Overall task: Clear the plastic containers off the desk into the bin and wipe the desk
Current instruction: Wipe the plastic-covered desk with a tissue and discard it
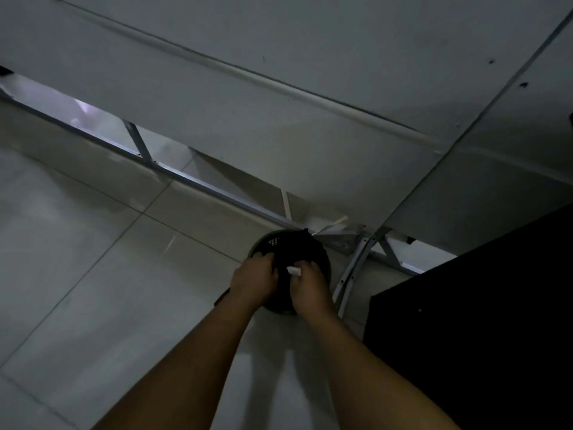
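A round green bin (273, 242) with a black liner stands on the tiled floor against the grey partition. Both my hands reach down over its mouth. My left hand (255, 282) has its fingers curled over the bin's left rim, apparently gripping the black liner. My right hand (311, 288) is closed on a small white piece (294, 271) held just above the bin's opening. In the dim light I cannot tell what the white piece is. The bin's inside is dark and hidden. No desk top or plastic container is clearly visible.
A grey partition wall (279, 119) on a metal frame (192, 181) runs diagonally behind the bin. A black block (480, 321), possibly furniture, fills the lower right, close to my right forearm. Pale floor tiles (93, 274) spread to the left.
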